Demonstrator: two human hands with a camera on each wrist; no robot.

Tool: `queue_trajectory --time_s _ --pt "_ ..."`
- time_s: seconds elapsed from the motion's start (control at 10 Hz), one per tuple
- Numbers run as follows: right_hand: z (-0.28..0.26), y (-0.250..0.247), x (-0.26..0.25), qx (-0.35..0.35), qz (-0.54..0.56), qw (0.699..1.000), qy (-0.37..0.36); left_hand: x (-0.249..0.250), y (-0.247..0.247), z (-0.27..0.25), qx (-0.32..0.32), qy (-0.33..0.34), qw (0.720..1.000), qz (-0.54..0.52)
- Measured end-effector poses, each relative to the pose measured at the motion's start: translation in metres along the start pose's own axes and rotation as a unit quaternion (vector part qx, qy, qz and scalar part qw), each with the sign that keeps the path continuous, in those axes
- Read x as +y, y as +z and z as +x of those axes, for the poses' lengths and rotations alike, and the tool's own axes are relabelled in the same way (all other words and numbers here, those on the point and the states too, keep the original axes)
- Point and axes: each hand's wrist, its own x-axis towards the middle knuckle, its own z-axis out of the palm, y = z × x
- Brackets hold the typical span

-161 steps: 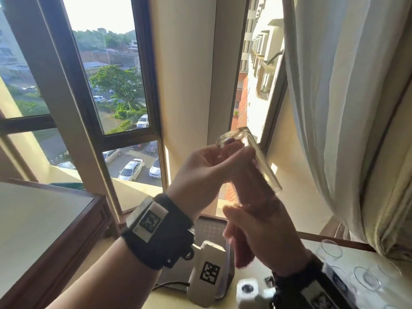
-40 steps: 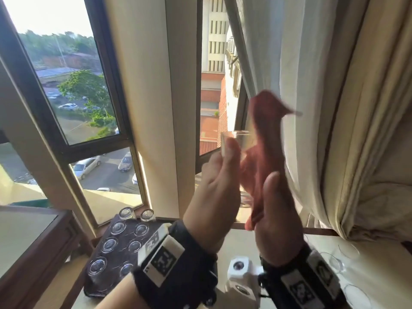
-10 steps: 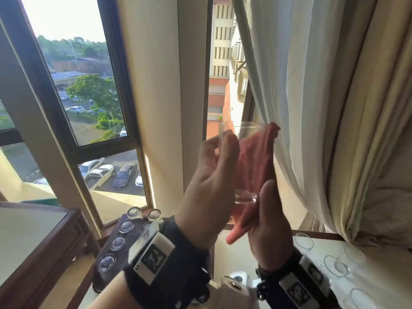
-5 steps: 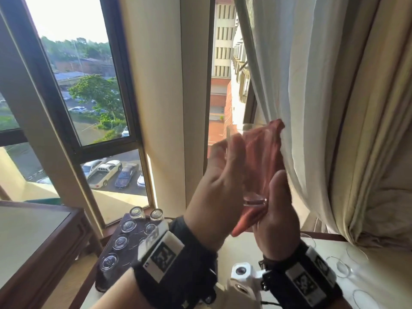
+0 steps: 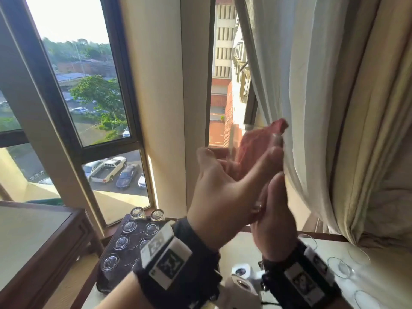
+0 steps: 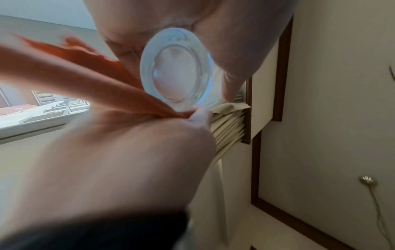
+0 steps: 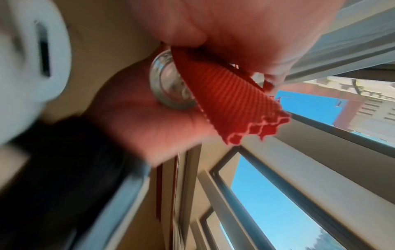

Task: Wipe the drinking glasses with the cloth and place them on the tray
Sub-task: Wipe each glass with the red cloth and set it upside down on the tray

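Head view: drinking glass (image 5: 242, 141) raised before the window, held in left hand (image 5: 220, 195), red cloth (image 5: 258, 141) pressed against it by right hand (image 5: 273, 215); dark tray (image 5: 116, 270) of upturned glasses low on the table (image 5: 240, 248). Left wrist view: left grip curled round the glass (image 6: 177, 67), base toward camera, cloth (image 6: 102, 79) touching its side. Right wrist view: right grip pinching the cloth (image 7: 230, 101) against the glass (image 7: 169, 84).

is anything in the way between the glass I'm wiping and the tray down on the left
Nothing visible blocks it. The clear drinking glass is held up by the window; the dark tray sits below left, already carrying upturned glasses.
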Motion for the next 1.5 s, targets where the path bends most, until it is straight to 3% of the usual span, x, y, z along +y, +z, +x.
queue_trajectory --time_s 0.1,0.2,0.3,0.5,0.6,0.7,0.8,0.9,1.0,1.1,1.2,1.3,1.4,1.5 --pt "0.017 -0.017 -0.012 0.074 0.007 0.997 0.035 -0.023 0.001 -0.002 -0.003 0.014 0.999 0.051" --pt "0.014 -0.012 -0.015 0.027 -0.066 0.997 -0.035 -0.021 0.001 0.001 -0.021 0.009 1.0 0.002" --pt "-0.008 0.001 -0.002 -0.008 -0.063 0.994 -0.087 -0.016 -0.007 0.011 0.004 -0.015 0.996 -0.091" --pt "0.006 -0.003 0.001 -0.026 0.004 0.998 -0.063 -0.007 -0.003 0.005 -0.025 -0.001 0.998 -0.058" --pt "0.014 -0.012 -0.014 0.004 0.017 1.0 0.002 -0.018 0.003 -0.001 -0.026 0.029 0.999 -0.03" --pt "-0.003 -0.001 -0.013 -0.03 -0.096 0.99 -0.099 -0.012 -0.007 0.007 0.018 0.01 1.0 0.009" --pt "-0.02 0.004 0.007 -0.044 -0.074 0.995 -0.046 -0.013 -0.019 0.02 0.033 0.004 0.999 -0.03" --pt "-0.007 0.004 0.011 -0.017 0.01 0.999 -0.03 -0.011 -0.014 0.017 0.0 -0.018 0.996 -0.093" --pt "0.01 -0.003 -0.005 -0.041 0.052 0.996 -0.061 -0.015 -0.003 0.007 -0.033 0.006 0.998 -0.049" --pt "0.014 -0.012 -0.01 -0.013 -0.002 0.999 -0.04 -0.019 0.0 0.006 -0.043 0.009 0.999 -0.029" --pt "-0.001 -0.004 -0.004 -0.039 -0.08 0.985 -0.146 -0.021 -0.007 0.018 -0.01 -0.047 0.997 -0.055" --pt "-0.015 -0.001 0.018 -0.068 -0.061 0.983 -0.156 -0.012 -0.017 0.031 -0.008 -0.053 0.997 -0.059" --pt "-0.021 -0.001 0.036 -0.069 -0.047 0.993 -0.078 0.0 -0.024 0.039 -0.013 -0.051 0.997 -0.05" --pt "-0.011 0.001 0.037 0.002 0.02 0.997 0.069 0.0 -0.026 0.041 -0.003 -0.007 1.0 -0.025"
